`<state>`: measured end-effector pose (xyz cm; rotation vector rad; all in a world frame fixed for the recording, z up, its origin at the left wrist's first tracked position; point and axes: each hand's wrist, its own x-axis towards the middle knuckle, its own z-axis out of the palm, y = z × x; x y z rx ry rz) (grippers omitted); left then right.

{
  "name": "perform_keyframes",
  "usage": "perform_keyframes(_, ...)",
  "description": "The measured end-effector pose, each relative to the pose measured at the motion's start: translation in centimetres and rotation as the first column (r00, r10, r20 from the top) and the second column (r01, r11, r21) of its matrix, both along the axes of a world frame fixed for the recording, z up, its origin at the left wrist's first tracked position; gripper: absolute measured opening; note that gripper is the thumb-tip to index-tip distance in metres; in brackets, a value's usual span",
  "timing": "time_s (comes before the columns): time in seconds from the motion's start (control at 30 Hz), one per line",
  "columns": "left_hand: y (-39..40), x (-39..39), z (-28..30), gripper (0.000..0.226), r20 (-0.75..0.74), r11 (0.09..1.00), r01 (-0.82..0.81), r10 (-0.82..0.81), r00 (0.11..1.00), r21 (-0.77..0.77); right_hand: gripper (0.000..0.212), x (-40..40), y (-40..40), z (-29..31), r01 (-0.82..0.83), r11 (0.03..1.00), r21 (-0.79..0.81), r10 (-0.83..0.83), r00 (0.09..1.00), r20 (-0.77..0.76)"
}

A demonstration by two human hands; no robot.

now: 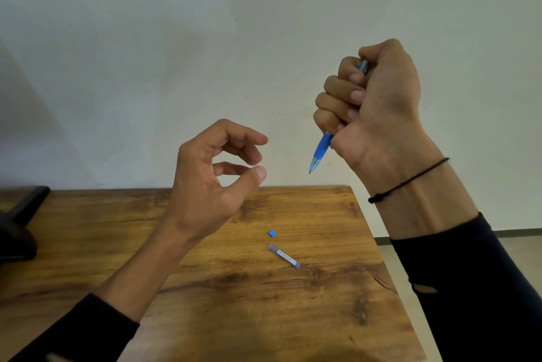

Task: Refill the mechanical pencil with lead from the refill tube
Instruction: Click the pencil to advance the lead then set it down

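My right hand is raised above the table, fist wrapped round a blue mechanical pencil whose tip points down and to the left. To its left my left hand hovers in the air, fingers loosely curled, nothing between them. The lead refill tube lies flat on the wooden table, and a small blue cap sits just beyond its far end.
A dark object stands at the table's left edge. The table's right edge runs diagonally below my right forearm, with pale floor beyond. A plain wall rises behind the table.
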<state>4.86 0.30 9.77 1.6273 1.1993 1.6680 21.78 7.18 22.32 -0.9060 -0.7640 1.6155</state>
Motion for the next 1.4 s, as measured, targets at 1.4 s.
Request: perform_keyframes(1.4,-0.21,0.32,-0.06,0.034,-0.017,1.0,0.001,-0.001,1.0,-0.026,0.056,0.37,0.22,-0.47,0.003,0.997,0.071,0.0,0.999,-0.054)
